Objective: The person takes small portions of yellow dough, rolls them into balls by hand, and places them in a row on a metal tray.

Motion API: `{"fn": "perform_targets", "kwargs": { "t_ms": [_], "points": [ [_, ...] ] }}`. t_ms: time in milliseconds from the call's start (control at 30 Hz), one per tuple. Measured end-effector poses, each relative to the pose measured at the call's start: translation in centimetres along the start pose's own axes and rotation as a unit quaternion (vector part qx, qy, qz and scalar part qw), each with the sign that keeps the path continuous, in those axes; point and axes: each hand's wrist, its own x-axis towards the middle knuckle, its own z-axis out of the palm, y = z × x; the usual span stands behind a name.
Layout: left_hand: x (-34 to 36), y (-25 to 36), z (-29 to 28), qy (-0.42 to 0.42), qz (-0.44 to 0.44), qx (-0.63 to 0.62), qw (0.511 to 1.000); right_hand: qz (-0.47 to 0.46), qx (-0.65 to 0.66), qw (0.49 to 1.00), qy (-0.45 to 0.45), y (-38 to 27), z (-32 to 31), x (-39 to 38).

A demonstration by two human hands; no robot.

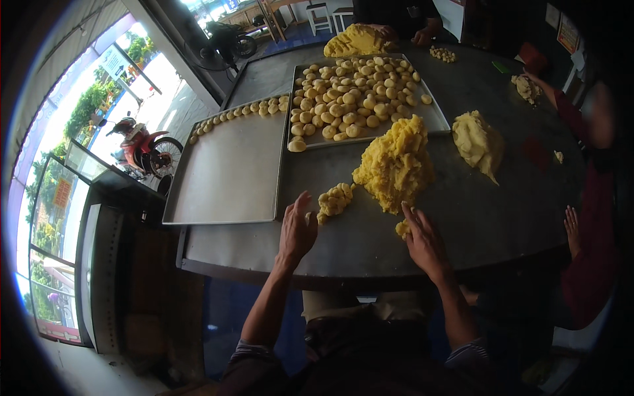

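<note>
Head view looks down on a dark metal table [370,244] with yellow dough all over it. Near the middle of the frame sits a big dough pile [396,164]. Just left of it and a bit lower is a small heap of dough balls [335,200]. The left hand [297,228], low in the middle of the frame, is open with the fingers spread, and it holds nothing. It is just beside the heap of balls, but I cannot tell if it touches them. The right hand [422,241], a little to the right, has its fingers curled around a small dough lump [403,228] at the bottom edge of the big pile. It looks like the step now is pinching off a bit of dough and shaping it into a ball. The next move likely needs the lump pulled free and rolled round, then put with the other balls. At the left of the frame lies a near-empty tray [231,178] with one row of balls [241,112] along its top edge. Above the middle is a full tray [432,119], packed with balls. On the right sits a second pile [477,140]. At the top, another person's hands [422,34] work a far pile [356,41]. One more person's hand [572,228] rests at the right edge.
</note>
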Motion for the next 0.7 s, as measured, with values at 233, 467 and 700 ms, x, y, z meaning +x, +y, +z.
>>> {"fn": "perform_targets", "kwargs": {
  "t_ms": [233, 467, 700],
  "points": [
    [-4.0, 0.5, 0.9, -0.011, -0.096, 0.019, 0.995, 0.071, 0.008, 0.997, 0.026, 2.1, 1.3, -1.3],
    [-7.7, 4.0, 2.8, -0.035, 0.105, 0.062, 0.992, 0.007, -0.073, 0.994, 0.085, 1.0, 3.0, -2.8],
    [0.3, 4.9, 5.6, 0.056, 0.164, 0.224, 0.959, -0.015, 0.027, 0.992, 0.119, 2.4, 2.7, 0.4]
  ]
}}
